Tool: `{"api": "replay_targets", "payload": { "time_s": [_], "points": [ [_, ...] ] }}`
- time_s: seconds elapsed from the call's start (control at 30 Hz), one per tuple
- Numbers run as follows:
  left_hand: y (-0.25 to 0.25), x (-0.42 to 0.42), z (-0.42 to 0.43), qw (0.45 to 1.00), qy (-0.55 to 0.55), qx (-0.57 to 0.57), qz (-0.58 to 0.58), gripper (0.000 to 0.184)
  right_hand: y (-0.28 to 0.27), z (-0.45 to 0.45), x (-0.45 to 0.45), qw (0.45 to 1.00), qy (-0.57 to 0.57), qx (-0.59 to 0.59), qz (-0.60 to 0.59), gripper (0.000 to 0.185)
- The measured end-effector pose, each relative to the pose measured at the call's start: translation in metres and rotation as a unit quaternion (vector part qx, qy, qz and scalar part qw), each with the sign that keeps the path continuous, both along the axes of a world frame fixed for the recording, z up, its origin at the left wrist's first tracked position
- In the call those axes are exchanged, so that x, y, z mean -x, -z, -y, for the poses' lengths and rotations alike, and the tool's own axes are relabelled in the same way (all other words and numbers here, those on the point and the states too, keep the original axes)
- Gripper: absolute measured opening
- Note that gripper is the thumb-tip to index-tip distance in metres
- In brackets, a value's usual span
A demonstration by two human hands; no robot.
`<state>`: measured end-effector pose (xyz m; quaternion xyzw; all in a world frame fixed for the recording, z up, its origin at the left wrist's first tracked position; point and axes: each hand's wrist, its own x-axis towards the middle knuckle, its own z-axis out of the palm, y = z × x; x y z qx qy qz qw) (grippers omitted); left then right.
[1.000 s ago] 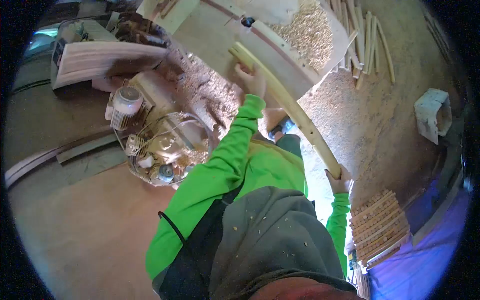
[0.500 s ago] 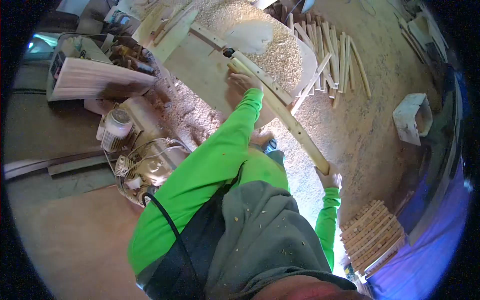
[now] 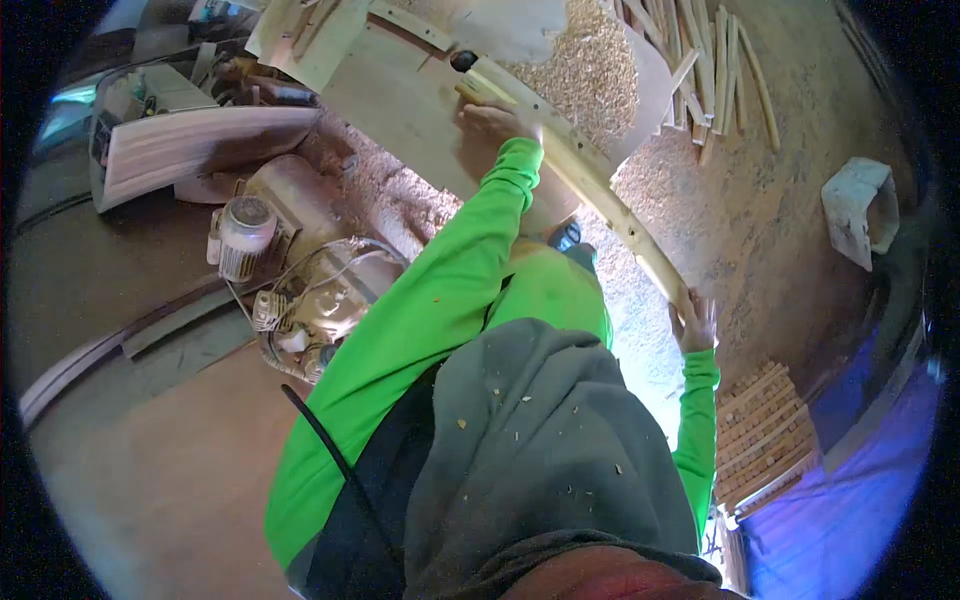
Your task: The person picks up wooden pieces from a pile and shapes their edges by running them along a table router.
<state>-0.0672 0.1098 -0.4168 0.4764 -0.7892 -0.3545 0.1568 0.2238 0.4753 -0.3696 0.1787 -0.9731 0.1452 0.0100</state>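
A long, slightly curved wooden pole with small holes in it lies slantwise across the edge of a worktable. My left hand grips its upper end, close to a dark round cutter head set between two wooden fence strips. Along the pole runs the right-hand fence strip, which also has holes. Out past the table, my right hand is wrapped around the pole's lower end. Part of each hand's fingers is hidden by the pole or the hand itself.
Wood shavings cover part of the table and the floor. Several wooden sticks lie beyond it. A white container and a stack of wood pieces are at right. A dusty motor stands at left.
My view has shifted, so the table and pole appear higher and further right. Both hands keep hold of the pole. Its position against the cutter head looks nearly the same.
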Motion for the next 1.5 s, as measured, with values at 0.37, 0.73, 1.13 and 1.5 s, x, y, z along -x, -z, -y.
{"api": "replay_targets", "payload": {
  "time_s": [0.37,0.73,1.13,1.5],
  "points": [
    [0.108,0.040,0.062,0.986,0.028,0.164,-0.028,0.055,0.013,0.032,0.028,0.997,0.003,0.074,-0.026,0.046],
    [0.063,0.074,0.103,0.988,0.011,0.153,-0.007,0.044,0.009,0.082,0.066,0.991,0.021,0.123,-0.037,0.038],
    [0.030,0.145,0.203,0.997,0.021,0.053,0.054,0.040,0.012,0.174,0.132,0.993,0.047,0.037,-0.104,0.037],
    [0.011,0.202,0.265,0.992,-0.018,0.119,0.035,0.037,0.013,0.247,0.192,0.987,0.041,0.022,-0.153,0.037]
  ]
}}
